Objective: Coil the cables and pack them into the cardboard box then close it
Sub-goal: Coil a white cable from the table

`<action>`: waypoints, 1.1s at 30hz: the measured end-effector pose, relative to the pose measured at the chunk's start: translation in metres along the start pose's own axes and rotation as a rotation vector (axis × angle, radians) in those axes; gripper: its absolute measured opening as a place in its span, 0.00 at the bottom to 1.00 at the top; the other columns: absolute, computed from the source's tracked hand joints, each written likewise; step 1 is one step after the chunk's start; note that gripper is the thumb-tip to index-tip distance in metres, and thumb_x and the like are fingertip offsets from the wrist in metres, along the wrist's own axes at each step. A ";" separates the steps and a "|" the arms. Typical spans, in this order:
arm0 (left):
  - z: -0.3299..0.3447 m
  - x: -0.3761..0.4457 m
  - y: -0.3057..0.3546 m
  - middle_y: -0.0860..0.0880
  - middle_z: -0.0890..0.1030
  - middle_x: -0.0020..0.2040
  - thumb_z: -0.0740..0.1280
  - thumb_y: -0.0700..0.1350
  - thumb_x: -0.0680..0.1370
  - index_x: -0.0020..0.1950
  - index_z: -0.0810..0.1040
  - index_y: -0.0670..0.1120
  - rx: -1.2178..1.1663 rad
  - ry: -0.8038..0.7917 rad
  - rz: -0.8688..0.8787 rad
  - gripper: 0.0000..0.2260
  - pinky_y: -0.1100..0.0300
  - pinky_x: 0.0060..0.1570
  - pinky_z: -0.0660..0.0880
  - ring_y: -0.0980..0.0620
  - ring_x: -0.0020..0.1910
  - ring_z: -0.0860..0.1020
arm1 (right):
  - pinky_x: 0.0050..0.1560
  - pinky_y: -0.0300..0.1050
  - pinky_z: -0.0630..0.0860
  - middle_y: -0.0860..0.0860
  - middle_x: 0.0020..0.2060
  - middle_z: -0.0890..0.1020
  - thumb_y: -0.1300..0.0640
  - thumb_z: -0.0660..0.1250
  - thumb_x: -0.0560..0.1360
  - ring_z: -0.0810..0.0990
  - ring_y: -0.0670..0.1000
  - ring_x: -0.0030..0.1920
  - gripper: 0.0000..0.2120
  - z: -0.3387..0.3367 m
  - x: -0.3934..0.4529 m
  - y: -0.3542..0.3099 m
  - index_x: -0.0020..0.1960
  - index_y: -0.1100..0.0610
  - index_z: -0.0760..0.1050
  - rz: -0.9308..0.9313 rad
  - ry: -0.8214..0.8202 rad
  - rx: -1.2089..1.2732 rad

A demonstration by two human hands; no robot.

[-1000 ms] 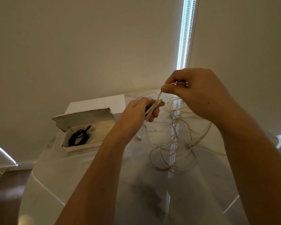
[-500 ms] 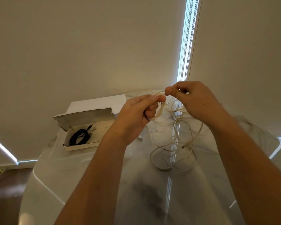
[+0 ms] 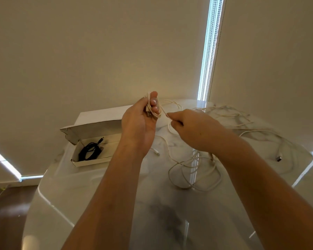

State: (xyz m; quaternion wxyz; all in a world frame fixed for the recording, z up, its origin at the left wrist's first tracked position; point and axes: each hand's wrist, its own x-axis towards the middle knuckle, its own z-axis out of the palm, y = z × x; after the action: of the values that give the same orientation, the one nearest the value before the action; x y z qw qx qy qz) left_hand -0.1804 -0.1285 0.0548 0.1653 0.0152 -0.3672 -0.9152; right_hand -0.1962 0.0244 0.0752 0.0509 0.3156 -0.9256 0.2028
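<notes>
My left hand is raised above the table and holds a small coil of white cable wrapped round its fingers, the plug end in the palm. My right hand pinches the same white cable just right of the coil. The rest of that cable hangs down into a loose tangle on the table. An open cardboard box lies at the left with a coiled black cable inside it.
The glossy white table curves off at the left, with dark floor beyond. More white cables sprawl at the right, one ending in a plug. A white sheet lies behind the box. Walls close in behind.
My left hand has turned palm-up and risen with more cable wound on it. My right hand has dropped lower and slid along the cable away from the coil.
</notes>
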 end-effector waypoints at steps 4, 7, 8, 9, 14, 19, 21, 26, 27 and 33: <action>-0.002 0.003 0.001 0.43 0.81 0.44 0.61 0.35 0.84 0.54 0.79 0.34 0.023 0.110 0.118 0.08 0.64 0.43 0.77 0.55 0.37 0.78 | 0.46 0.45 0.78 0.48 0.41 0.78 0.58 0.57 0.83 0.78 0.51 0.42 0.14 -0.008 -0.011 -0.013 0.64 0.54 0.77 -0.040 -0.141 -0.147; -0.009 0.006 0.004 0.45 0.81 0.42 0.62 0.36 0.84 0.51 0.80 0.37 0.116 0.154 0.191 0.07 0.64 0.48 0.78 0.54 0.38 0.79 | 0.43 0.45 0.77 0.48 0.40 0.79 0.59 0.60 0.82 0.79 0.51 0.41 0.09 -0.011 -0.019 -0.019 0.52 0.54 0.79 -0.074 -0.201 -0.155; -0.011 0.006 0.004 0.46 0.81 0.42 0.63 0.37 0.84 0.51 0.80 0.38 0.146 0.163 0.204 0.08 0.63 0.50 0.79 0.54 0.39 0.79 | 0.42 0.45 0.77 0.48 0.39 0.79 0.58 0.60 0.81 0.79 0.51 0.41 0.08 -0.011 -0.021 -0.021 0.49 0.54 0.78 -0.085 -0.202 -0.156; -0.012 0.006 0.004 0.46 0.81 0.42 0.62 0.37 0.84 0.50 0.81 0.39 0.181 0.169 0.213 0.08 0.62 0.52 0.79 0.54 0.40 0.79 | 0.40 0.44 0.76 0.48 0.38 0.78 0.58 0.60 0.82 0.79 0.51 0.41 0.08 -0.012 -0.024 -0.023 0.48 0.53 0.77 -0.094 -0.197 -0.171; -0.018 0.004 -0.002 0.48 0.83 0.43 0.62 0.43 0.85 0.49 0.83 0.41 0.654 0.094 0.256 0.12 0.60 0.53 0.79 0.55 0.44 0.81 | 0.42 0.40 0.73 0.48 0.42 0.81 0.52 0.59 0.84 0.79 0.50 0.45 0.10 -0.031 -0.037 -0.036 0.54 0.51 0.78 -0.153 -0.134 -0.193; -0.022 -0.001 -0.011 0.56 0.78 0.32 0.62 0.43 0.85 0.42 0.81 0.44 1.036 -0.135 0.195 0.14 0.63 0.37 0.70 0.59 0.31 0.73 | 0.41 0.40 0.67 0.45 0.42 0.77 0.51 0.59 0.84 0.73 0.49 0.44 0.08 -0.036 -0.027 -0.023 0.50 0.48 0.75 -0.248 0.127 -0.128; -0.017 -0.004 -0.012 0.52 0.80 0.36 0.61 0.43 0.85 0.46 0.82 0.41 0.987 -0.223 0.090 0.13 0.64 0.41 0.72 0.58 0.35 0.75 | 0.48 0.45 0.64 0.46 0.48 0.77 0.49 0.58 0.83 0.69 0.49 0.48 0.10 -0.036 -0.020 -0.009 0.53 0.48 0.78 -0.267 0.266 -0.200; -0.003 -0.011 -0.014 0.42 0.80 0.44 0.58 0.40 0.84 0.54 0.85 0.36 0.690 -0.295 -0.163 0.15 0.56 0.49 0.70 0.51 0.41 0.74 | 0.60 0.51 0.62 0.48 0.55 0.74 0.45 0.63 0.81 0.67 0.55 0.60 0.10 -0.039 -0.006 0.022 0.54 0.46 0.82 -0.196 0.428 -0.149; 0.001 -0.013 -0.014 0.40 0.80 0.48 0.58 0.39 0.84 0.53 0.85 0.36 0.635 -0.306 -0.189 0.16 0.56 0.48 0.70 0.51 0.41 0.74 | 0.60 0.50 0.61 0.48 0.56 0.74 0.45 0.64 0.80 0.67 0.56 0.61 0.10 -0.038 -0.004 0.027 0.54 0.46 0.82 -0.186 0.450 -0.140; 0.006 -0.017 -0.015 0.45 0.77 0.41 0.55 0.49 0.87 0.53 0.84 0.38 0.637 -0.406 -0.187 0.21 0.62 0.42 0.70 0.56 0.37 0.72 | 0.59 0.49 0.57 0.50 0.57 0.73 0.43 0.66 0.78 0.66 0.59 0.62 0.10 -0.025 0.007 0.047 0.52 0.46 0.84 -0.144 0.509 -0.108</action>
State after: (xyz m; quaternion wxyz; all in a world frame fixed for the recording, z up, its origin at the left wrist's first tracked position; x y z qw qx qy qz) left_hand -0.1692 -0.1090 0.0470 -0.0078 -0.0821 -0.6552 -0.7510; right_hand -0.2308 0.0641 0.0837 0.3130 0.3162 -0.8676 0.2221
